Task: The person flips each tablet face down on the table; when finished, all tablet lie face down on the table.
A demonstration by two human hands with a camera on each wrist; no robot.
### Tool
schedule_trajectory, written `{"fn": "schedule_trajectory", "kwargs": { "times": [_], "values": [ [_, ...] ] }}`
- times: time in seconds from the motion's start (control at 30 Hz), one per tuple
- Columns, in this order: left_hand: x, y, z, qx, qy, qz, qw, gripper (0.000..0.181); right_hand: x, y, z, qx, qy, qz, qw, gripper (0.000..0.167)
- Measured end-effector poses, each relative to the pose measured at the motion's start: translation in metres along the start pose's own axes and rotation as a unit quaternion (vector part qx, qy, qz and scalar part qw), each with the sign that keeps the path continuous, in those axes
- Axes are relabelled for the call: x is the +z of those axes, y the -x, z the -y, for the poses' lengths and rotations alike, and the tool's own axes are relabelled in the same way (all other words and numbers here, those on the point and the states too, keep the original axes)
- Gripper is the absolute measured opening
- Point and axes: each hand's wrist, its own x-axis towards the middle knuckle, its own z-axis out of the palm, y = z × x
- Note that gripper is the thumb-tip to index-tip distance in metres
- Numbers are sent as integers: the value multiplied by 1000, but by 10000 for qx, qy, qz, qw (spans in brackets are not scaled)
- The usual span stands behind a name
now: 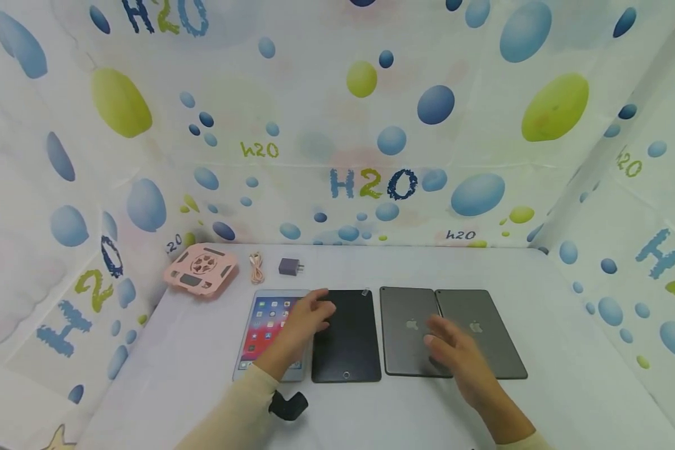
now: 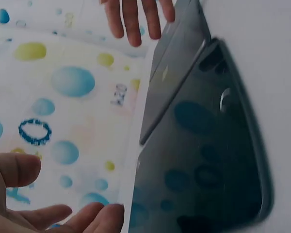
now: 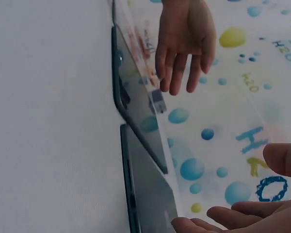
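Side by side lie a white tablet with a lit home screen, a black-faced tablet with a dark screen and round button, and two dark grey tablets, the left one and the right one, backs up. Over the gap between the white and black tablets, my left hand hovers with loosely bent fingers and holds nothing. My right hand hangs above the two grey tablets, thumb apart from the fingers, also holding nothing. Both wrist views show the palms turned inward, raised off the glossy tablets.
At the back left sits a pink stand with a fan grille. Beside it lie a coiled pale cable and a dark charger plug. A small black object appears beside my left forearm. Patterned curtains surround the white table.
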Motion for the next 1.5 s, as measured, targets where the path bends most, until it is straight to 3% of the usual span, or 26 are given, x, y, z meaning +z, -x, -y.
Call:
{"fn": "schedule_trajectory", "kwargs": {
  "times": [0.07,0.2,0.37,0.6,0.83,1.0,1.13,1.3,1.5],
  "values": [
    [-9,-2,1,-54,-113,-256,9996,60,9,-4,1,12,-234,70,9997,65],
    [-16,-5,6,-145,-343,-433,9984,62,27,-11,2,145,-624,200,9977,65],
    [-13,-2,14,-218,-561,-380,9975,61,45,-23,4,342,-864,406,9948,67],
    [-10,3,19,-145,-538,-235,9982,63,69,-33,7,574,-956,532,9923,68],
    [-8,4,19,-64,-696,-105,9975,70,74,-37,7,611,-873,700,9918,72],
    [-3,2,18,-14,-608,-6,9982,73,74,-38,5,623,-1153,723,9887,78],
    [3,0,15,-54,-471,79,9988,73,75,-36,4,667,-1777,901,9777,82],
    [10,1,11,32,-680,314,9972,75,84,-36,2,413,-2468,1556,9556,84],
    [14,7,9,162,-1010,670,9925,88,95,-35,1,278,-2129,2129,9532,107]
  ]
}}
